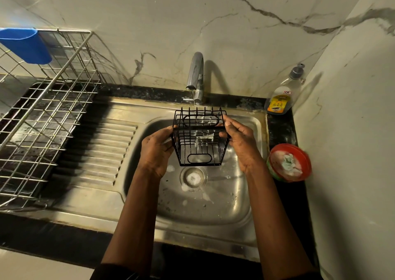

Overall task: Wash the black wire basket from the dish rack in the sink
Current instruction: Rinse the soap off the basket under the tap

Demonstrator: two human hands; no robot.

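Stainless steel sink with ribbed drainboard (pixel 213 213) occupies the centre. Silver wire dish rack (pixel 42 108) stands at its left, well apart from the hands. Black wire basket (pixel 199 138) is held above the basin, over the drain, foam clinging to its wires; a thin stream from the curved chrome tap (pixel 195 74) meets its far edge. Left hand (pixel 157 151) grips the basket's left side, fingers curled round the wires. Right hand (pixel 241 143) pinches the right rim, thumb and fingers closed on it. Clear pump soap bottle (pixel 282 94), far right: yellow label, writing unreadable. Red round tub (pixel 289 162) with a soapy scrubber sits right of the basin. Blue plastic holder (pixel 27 44) hangs on the rack's far left.
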